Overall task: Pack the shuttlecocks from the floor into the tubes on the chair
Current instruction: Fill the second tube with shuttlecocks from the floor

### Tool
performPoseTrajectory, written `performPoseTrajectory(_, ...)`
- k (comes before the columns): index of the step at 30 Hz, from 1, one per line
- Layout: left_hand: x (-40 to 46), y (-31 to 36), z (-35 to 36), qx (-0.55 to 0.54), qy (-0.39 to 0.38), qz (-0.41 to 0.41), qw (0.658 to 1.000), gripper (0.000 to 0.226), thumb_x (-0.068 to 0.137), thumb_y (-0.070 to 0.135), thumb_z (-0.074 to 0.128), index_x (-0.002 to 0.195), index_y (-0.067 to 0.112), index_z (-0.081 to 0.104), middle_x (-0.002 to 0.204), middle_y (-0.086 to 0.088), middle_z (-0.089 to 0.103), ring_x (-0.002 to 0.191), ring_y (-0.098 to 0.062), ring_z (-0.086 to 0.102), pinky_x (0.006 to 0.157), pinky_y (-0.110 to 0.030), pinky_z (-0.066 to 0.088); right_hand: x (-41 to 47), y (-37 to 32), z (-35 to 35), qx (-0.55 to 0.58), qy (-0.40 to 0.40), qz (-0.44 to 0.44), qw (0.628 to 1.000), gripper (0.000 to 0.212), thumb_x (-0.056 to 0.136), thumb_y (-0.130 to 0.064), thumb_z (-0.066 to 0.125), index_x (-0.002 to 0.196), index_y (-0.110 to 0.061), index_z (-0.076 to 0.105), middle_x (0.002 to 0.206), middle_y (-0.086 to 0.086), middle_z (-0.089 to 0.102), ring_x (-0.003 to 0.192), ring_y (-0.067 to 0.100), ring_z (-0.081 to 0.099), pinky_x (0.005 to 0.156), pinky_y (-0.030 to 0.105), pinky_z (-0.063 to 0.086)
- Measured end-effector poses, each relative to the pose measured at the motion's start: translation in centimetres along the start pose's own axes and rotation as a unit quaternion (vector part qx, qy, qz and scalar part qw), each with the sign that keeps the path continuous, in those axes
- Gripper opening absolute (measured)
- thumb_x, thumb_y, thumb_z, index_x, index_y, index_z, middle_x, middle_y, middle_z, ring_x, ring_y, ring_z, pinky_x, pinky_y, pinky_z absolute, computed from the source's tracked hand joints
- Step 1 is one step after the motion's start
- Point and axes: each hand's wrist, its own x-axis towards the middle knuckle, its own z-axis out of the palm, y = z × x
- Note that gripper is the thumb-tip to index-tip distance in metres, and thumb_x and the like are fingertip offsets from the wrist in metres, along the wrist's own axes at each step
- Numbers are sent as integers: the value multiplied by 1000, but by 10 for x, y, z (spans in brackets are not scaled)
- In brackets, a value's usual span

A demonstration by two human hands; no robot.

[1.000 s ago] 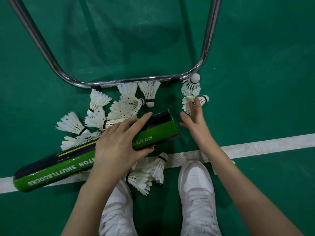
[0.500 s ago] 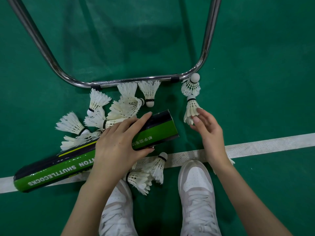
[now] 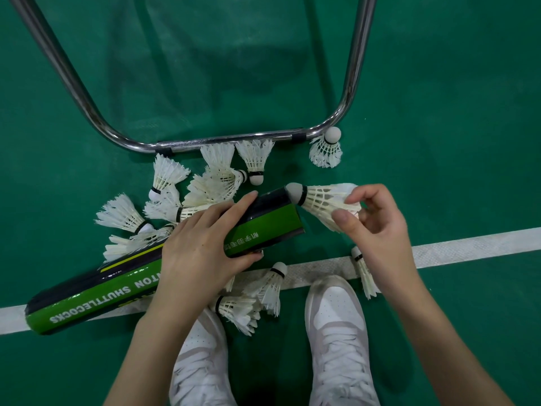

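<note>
Your left hand (image 3: 202, 247) wraps the green-and-black tube (image 3: 152, 271), which lies aslant over the white line (image 3: 468, 247), open mouth toward 2 o'clock. Your right hand (image 3: 377, 230) pinches a shuttlecock (image 3: 325, 202) by its feathers, cork right at the tube's mouth. Loose shuttlecocks (image 3: 210, 183) lie on the floor (image 3: 453, 142) at 11 o'clock by the chair frame (image 3: 222, 140), more between your shoes (image 3: 336, 332).
</note>
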Motion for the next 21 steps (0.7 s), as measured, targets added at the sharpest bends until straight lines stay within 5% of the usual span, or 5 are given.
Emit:
performPoseTrajectory(4, 1, 0, -2, -7, 7, -3, 1000, 83, 62, 52, 74, 137, 31, 44, 110, 4, 63, 92, -21, 62, 72, -33, 49, 1, -2, 4, -34, -20, 9, 999, 37, 61, -38, 80, 79, -28, 49, 78, 0, 55, 73, 16, 52, 69, 35, 45)
performPoseTrajectory(8, 1, 1, -2, 6, 5, 4, 1000, 83, 62, 54, 70, 138, 31, 44, 111, 3, 63, 92, -22, 62, 73, -34, 50, 1, 1, 13, -93, -60, 27, 994, 42, 53, -38, 81, 79, -37, 48, 79, -16, 57, 78, 14, 56, 76, 28, 48)
performPoseTrajectory(12, 1, 2, 1, 20, 2, 11, 1000, 85, 62, 55, 70, 138, 30, 43, 111, 3, 63, 93, -22, 63, 74, -34, 50, -1, 3, 23, -112, -80, 25, 990, 51, 51, -42, 83, 85, -48, 46, 89, -19, 57, 90, 22, 58, 83, 39, 51)
performPoseTrajectory(16, 0, 2, 1, 16, 1, 17, 1000, 85, 61, 54, 71, 137, 31, 44, 112, 2, 63, 95, -24, 63, 77, -36, 50, -3, 5, 26, -100, -77, 12, 992, 61, 63, -18, 84, 96, -49, 44, 92, -27, 56, 88, 7, 58, 82, 26, 50)
performPoseTrajectory(21, 0, 8, 0, 6, 5, 30, 1000, 83, 60, 51, 72, 136, 31, 45, 114, 2, 63, 95, -24, 63, 76, -37, 49, -6, 4, 32, -105, -80, 6, 991, 67, 69, -9, 79, 104, -50, 41, 81, -12, 54, 79, 4, 59, 76, 18, 47)
